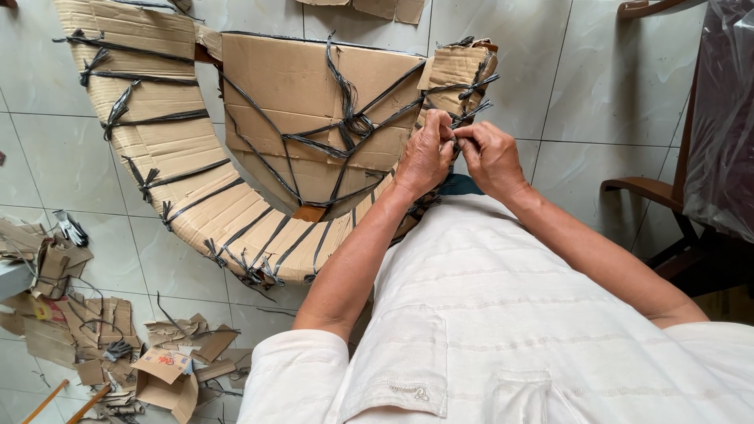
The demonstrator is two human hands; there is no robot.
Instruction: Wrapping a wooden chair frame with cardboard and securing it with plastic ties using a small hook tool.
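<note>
Against the right end of the curved cardboard ring [181, 169] we had both hands at work, and they were close together. Our left hand [425, 156] was curled, its fingertips pinched on a dark strap [470, 118] just where the ring's right end rose. Our right hand [492, 157] met it there, thumb and forefinger pinched on the same strap, knuckles touching the left hand's. Neither hand lay spread; both were closed tight on that thin strip.

The ring itself was wrapped in corrugated cardboard and bound by many dark straps running across it. It swept from upper left, down through the bottom, and up to the right end under our hands. Inside the ring's curve sat a flat cardboard panel [298, 86], tied with more dark straps that met in a knot [357, 124] near its middle, just left of our left hand.

Below the ring we saw our white shirt [487, 314] and both forearms reaching up to it. Left of the ring and lower, cardboard scraps [102, 338] lay scattered on the tiled floor [565, 86]. Right of the ring stood a dark wooden chair [652, 196], with a clear plastic sheet [722, 118] draped over it.
</note>
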